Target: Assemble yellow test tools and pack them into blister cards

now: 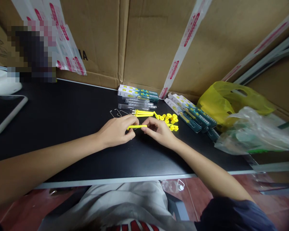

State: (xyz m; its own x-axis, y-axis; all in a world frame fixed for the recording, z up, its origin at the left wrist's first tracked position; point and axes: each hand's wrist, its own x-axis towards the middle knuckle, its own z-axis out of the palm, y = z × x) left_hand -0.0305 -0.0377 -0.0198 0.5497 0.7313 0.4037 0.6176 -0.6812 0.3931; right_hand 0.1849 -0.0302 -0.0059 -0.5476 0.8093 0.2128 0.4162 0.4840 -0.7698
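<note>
Over black tabletop [154,160], both curled hands [119,130] [161,131] pinch a yellow stick [137,126].

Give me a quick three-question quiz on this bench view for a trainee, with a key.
1. What colour is the slim piece held between the left hand and the right hand?
2. True or false: in the picture, the yellow bag lies left of the clear tubes.
3. Fill in: the clear tubes lie between the yellow sticks and the ____.

Key: 1. Yellow. 2. False; it lies to their right. 3. Small printed boxes.
</note>
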